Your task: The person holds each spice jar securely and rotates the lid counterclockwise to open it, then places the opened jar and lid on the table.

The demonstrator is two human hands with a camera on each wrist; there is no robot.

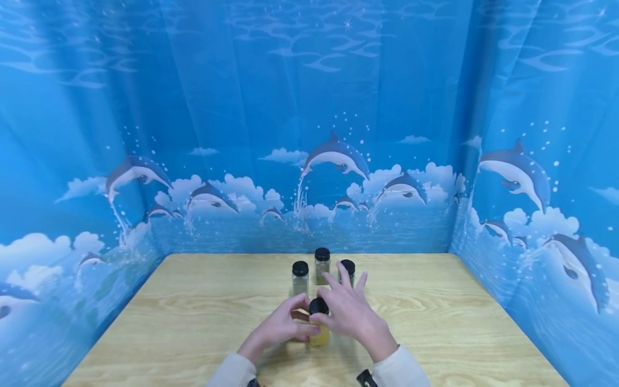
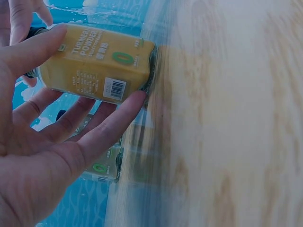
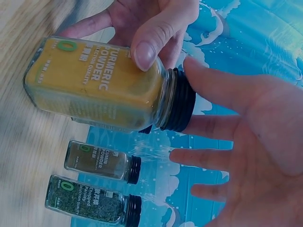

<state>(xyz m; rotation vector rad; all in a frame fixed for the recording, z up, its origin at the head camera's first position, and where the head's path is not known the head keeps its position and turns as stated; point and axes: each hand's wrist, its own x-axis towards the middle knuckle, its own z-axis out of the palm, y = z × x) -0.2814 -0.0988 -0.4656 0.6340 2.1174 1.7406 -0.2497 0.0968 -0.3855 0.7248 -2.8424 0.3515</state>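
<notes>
A square glass jar of yellow turmeric powder [image 1: 319,337] stands upright near the middle of the table, its label readable in both wrist views. Around its body my left hand [image 1: 285,324] holds it, thumb on one side and fingers on the other. At the top, the thumb and index finger of my right hand [image 1: 352,313] pinch the black ribbed lid [image 3: 180,101], while the other fingers spread outward. The lid sits on the jar's neck. Glass shows bare between the left fingers, with the barcode [image 2: 114,88] facing the left wrist camera.
Behind the hands stand three more black-lidded jars: a left jar [image 1: 300,279], a back jar [image 1: 322,266], and a right jar [image 1: 347,267] partly hidden by fingers. Cumin powder [image 3: 97,161] and chopped parsley [image 3: 87,201] are among them. A blue dolphin curtain [image 1: 242,134] encloses the wooden table [image 1: 203,306].
</notes>
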